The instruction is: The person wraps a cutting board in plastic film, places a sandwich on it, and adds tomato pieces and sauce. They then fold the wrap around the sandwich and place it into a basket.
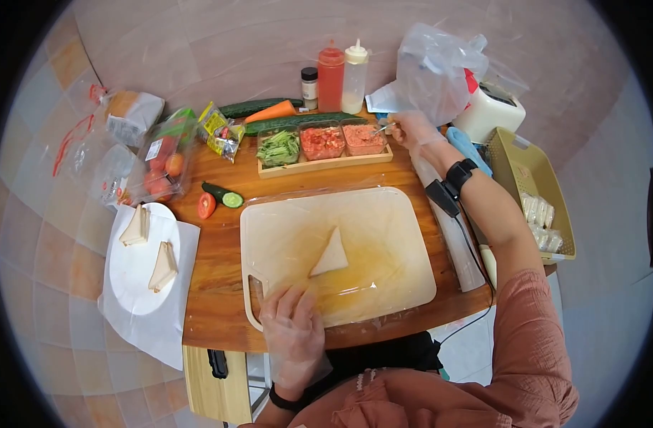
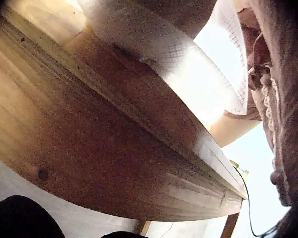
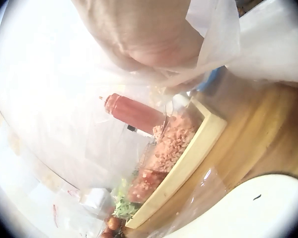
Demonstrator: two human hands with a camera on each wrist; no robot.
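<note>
My right hand (image 1: 416, 132), in a clear plastic glove, pinches the metal handle of a spoon (image 1: 385, 128) at the back right. The spoon's far end is sunk in the chopped pink filling (image 1: 362, 140), in the right-hand box of the wooden tray (image 1: 326, 167). My gloved left hand (image 1: 295, 332) rests on the near left edge of the cutting board (image 1: 405, 235), fingers relaxed and holding nothing. A white bread triangle (image 1: 331, 257) lies on the board just beyond its fingertips. The left wrist view shows mostly the wooden table's edge (image 2: 114, 144).
At left, a white plate (image 1: 137, 285) bears two sandwich triangles. Behind the tray are cucumbers, a carrot (image 1: 271, 112), a red squeeze bottle (image 1: 331, 78) and a white one (image 1: 355, 75). A tan basket (image 1: 508, 153) with wrapped packs stands at right. A cut tomato (image 1: 206, 205) lies left of the board.
</note>
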